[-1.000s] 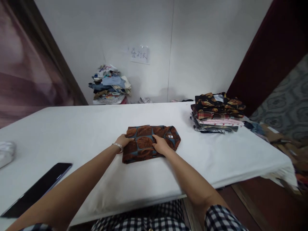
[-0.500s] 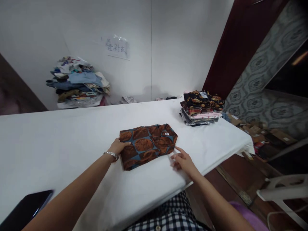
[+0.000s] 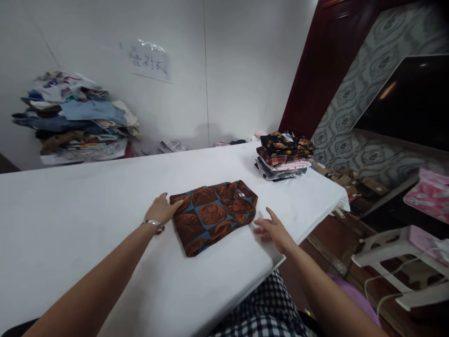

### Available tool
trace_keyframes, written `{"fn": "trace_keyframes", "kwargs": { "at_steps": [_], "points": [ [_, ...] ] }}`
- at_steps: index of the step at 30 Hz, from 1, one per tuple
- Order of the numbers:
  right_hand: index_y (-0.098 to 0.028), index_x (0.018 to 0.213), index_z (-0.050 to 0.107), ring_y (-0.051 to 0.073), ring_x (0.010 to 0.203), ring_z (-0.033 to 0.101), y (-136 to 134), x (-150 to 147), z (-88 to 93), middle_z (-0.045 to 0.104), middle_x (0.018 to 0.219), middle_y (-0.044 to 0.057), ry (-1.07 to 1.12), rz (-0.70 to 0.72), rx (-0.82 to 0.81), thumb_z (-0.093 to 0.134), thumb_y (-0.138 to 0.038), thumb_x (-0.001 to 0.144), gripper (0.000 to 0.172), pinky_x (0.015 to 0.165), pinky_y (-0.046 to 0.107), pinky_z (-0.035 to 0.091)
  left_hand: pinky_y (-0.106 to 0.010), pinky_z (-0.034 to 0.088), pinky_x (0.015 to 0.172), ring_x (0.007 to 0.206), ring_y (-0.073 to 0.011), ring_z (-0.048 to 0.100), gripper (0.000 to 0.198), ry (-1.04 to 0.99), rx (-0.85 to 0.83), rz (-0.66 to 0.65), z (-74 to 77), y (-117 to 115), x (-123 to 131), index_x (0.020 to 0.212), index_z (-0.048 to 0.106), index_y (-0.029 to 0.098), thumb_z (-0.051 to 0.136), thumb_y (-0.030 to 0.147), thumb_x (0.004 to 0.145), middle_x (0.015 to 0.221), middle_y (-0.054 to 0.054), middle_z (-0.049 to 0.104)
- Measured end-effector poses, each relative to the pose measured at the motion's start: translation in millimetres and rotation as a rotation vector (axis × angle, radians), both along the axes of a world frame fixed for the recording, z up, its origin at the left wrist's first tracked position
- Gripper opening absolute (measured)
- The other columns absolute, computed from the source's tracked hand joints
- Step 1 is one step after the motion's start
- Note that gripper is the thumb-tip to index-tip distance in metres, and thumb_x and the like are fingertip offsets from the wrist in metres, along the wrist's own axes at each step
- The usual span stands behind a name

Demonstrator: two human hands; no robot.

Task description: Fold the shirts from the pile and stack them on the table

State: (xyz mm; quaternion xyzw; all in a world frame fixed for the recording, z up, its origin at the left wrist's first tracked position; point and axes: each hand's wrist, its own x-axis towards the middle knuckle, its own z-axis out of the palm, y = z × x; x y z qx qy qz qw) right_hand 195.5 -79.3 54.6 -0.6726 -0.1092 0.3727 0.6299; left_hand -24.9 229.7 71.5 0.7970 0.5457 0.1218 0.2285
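Note:
A folded brown shirt (image 3: 212, 213) with orange and blue shapes lies flat on the white-covered table, its collar and small label to the right. At its left edge is my left hand (image 3: 160, 209), wearing a silver bracelet. The thumb rests on the cloth, while the other fingers stretch out beside the edge, partly hidden. Just off the shirt's right end hovers my right hand (image 3: 275, 232), fingers spread and holding nothing.
A neat stack of folded shirts (image 3: 284, 157) stands at the table's back right. Against the wall at left rises a tall, loose clothes pile (image 3: 80, 119). A white plastic stool (image 3: 389, 252) is on the floor at right, near cardboard boxes (image 3: 375, 186).
My view has turned to the right. The left hand's grip on the shirt's edge has loosened, its fingers now spread. My right hand has shifted slightly away from the collar end.

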Motion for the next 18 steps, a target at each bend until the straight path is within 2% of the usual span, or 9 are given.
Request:
{"fn": "trace_keyframes", "kwargs": {
  "at_steps": [4,8,11,15,18],
  "points": [
    [-0.025,0.149,0.013,0.021,0.071,0.07,1,-21,0.8,0.069,0.097,0.01,0.172,0.105,0.023,0.073,-0.033,0.076,0.095,0.052,0.032,0.057,-0.041,0.035,0.108,0.135,-0.0328,0.038,0.082,0.1,0.105,-0.204,-1.5,18,29,0.141,0.036,0.007,0.054,0.056,0.078,0.147,-0.02,0.039],
    [-0.03,0.147,0.014,0.021,0.074,0.071,20,-56,2.8,0.068,0.102,0.009,0.259,0.133,0.066,0.077,-0.029,0.071,0.099,0.051,0.031,0.057,-0.038,0.035,0.107,0.134,-0.0311,0.04,0.08,0.128,0.047,-0.312,-8.3,28,71,0.139,0.042,0.014,0.058,0.059,0.074,0.148,-0.016,0.039],
    [-0.028,0.145,0.014,0.021,0.073,0.071,39,-74,4.4,0.068,0.097,0.007,0.337,0.068,0.103,0.077,-0.029,0.072,0.097,0.053,0.032,0.058,-0.039,0.041,0.1,0.126,-0.0344,0.048,0.08,0.15,-0.011,-0.349,-12.2,34,99,0.131,0.051,0.017,0.065,0.06,0.066,0.139,-0.017,0.051],
    [-0.025,0.131,0.031,0.017,0.068,0.068,61,-84,2.5,0.067,0.089,0.002,0.401,-0.1,0.237,0.075,-0.024,0.072,0.073,0.06,0.034,0.058,-0.035,0.047,0.088,0.113,-0.033,0.058,0.079,0.156,-0.08,-0.405,-8.3,33,125,0.127,0.054,0.016,0.077,0.047,0.058,0.124,-0.018,0.061],
    [-0.025,0.121,0.039,0.014,0.066,0.064,76,-86,-2.6,0.065,0.086,-0.001,0.362,-0.189,0.259,0.074,-0.02,0.069,0.064,0.059,0.03,0.055,-0.036,0.051,0.082,0.095,-0.024,0.065,0.055,0.162,-0.16,-0.448,-1.0,24,137,0.115,0.06,0.013,0.072,0.045,0.071,0.108,-0.014,0.067]
  ]
}}
